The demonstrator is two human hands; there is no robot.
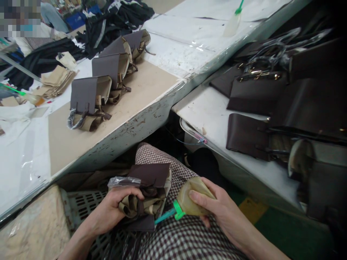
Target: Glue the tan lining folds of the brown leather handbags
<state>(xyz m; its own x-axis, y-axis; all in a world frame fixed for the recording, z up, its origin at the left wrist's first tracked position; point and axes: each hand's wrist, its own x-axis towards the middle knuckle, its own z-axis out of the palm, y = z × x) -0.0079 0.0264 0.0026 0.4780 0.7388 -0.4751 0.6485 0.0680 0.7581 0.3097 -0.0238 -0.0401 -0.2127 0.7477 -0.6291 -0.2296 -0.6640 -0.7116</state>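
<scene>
On my lap rests a dark brown handbag, partly assembled, with its tan lining showing and plastic film around its handle. My left hand is closed on its near left side, some fingers hidden behind the folds. In my right hand is a squeeze glue bottle, yellowish and tilted down to the left. Its green cap carries a long teal nozzle, whose tip is at the right edge of the handbag; whether it touches cannot be told.
Several similar bags stand in a row on the left table. More brown bags crowd the right table. A second bottle stands at the back. A plastic crate is beside my lap. A person sits far left.
</scene>
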